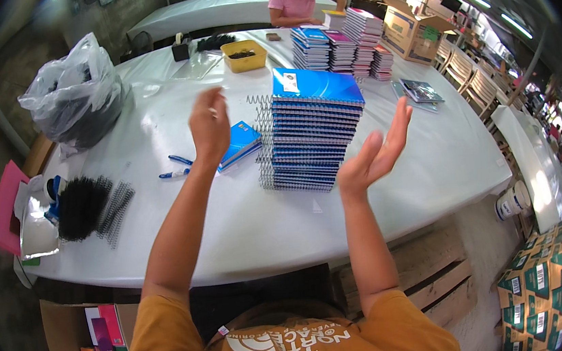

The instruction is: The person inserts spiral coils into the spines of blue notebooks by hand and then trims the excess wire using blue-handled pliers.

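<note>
A tall stack of blue spiral-bound notebooks (pixel 321 130) stands in front of me on the white-covered table (pixel 247 241), loose wire coil ends jutting from its left side. My right hand (pixel 376 152) is raised just right of the stack, palm toward it, fingers stretched and thumb apart, holding nothing. On the other side my left hand (pixel 210 127) hangs in the air, slightly blurred, its fingers loosely bent and apart; I see nothing held in it. Beside the stack lies a small pile of blue notebooks (pixel 240 142), with blue pens (pixel 176 173) nearby.
Black and grey wire coils (pixel 85 206) lie at the left, below a filled plastic bag (pixel 74 94). A yellow tub (pixel 244 56) sits farther back. Several notebook stacks (pixel 343 49) and a cardboard box (pixel 413 31) occupy the far right. Across the table is a person in pink (pixel 297 2).
</note>
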A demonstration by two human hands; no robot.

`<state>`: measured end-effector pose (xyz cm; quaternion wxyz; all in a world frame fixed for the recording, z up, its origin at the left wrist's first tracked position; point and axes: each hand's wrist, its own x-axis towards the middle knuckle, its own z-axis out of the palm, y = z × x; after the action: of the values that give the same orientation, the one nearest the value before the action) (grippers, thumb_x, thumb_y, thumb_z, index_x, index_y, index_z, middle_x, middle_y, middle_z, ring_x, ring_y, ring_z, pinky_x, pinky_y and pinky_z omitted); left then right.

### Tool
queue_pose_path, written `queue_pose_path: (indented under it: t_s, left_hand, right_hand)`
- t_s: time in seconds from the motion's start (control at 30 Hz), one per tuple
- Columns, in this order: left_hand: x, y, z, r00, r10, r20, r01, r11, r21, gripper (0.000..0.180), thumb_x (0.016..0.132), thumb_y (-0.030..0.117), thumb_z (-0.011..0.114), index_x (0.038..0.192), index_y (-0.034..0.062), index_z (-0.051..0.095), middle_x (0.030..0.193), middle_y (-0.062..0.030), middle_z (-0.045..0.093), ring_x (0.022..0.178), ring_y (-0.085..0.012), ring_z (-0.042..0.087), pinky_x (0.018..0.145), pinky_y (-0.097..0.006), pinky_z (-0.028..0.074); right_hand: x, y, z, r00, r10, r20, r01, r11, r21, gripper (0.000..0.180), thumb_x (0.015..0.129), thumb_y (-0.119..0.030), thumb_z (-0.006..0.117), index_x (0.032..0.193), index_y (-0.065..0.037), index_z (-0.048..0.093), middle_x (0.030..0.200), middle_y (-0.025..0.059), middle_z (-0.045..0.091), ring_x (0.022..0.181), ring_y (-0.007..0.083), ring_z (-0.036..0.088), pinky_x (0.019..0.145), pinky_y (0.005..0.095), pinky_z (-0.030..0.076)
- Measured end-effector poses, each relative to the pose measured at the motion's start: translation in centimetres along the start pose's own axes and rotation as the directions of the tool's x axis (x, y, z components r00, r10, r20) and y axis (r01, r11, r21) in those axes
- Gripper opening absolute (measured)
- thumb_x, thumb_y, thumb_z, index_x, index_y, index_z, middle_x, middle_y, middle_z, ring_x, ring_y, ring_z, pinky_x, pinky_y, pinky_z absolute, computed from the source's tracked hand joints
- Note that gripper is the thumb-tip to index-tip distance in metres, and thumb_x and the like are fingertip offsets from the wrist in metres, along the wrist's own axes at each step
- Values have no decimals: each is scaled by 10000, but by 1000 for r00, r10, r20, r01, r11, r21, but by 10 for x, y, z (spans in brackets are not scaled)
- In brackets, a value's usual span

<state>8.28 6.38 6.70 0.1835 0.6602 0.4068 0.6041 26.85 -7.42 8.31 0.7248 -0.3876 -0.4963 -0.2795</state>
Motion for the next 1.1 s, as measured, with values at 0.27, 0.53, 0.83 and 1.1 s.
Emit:
queue_pose_path:
  t_s: [0.27,0.53,0.83,1.1]
  left_hand:
    - [-87,-88,-46,883,20,470,-327,745,582,291,858,181,539,1113,43,557,892,-148,636,840,-327,603,699,-400,471]
    - [-131,24,-126,970,-237,-58,244,941,234,338,930,233,431,1152,2,537,1228,-137,482,1161,-216,410,997,-326,282]
    - [-163,-58,-150,803,-564,192,571,821,18,352,780,-15,512,1129,23,489,994,-92,556,954,-167,516,851,-296,414]
    - [-97,-116,-228,971,-236,29,59,354,933,264,834,194,583,1075,86,568,1045,-102,568,1041,-305,495,885,-423,369]
  right_hand:
    - [-134,-57,24,497,147,855,-531,831,166,634,799,-149,609,1340,5,315,1347,193,388,1249,382,355,1040,457,262]
    - [-161,-76,92,698,111,707,-533,740,410,390,794,47,541,1176,-30,523,1026,171,608,997,274,587,923,380,419]
    - [-178,-33,95,41,47,998,-998,41,39,229,811,-115,665,1021,-39,618,901,9,618,768,74,534,700,224,450]
    - [-181,-40,88,-158,-23,987,-927,348,-140,327,812,-80,660,1131,-30,601,989,68,649,842,90,569,763,246,473]
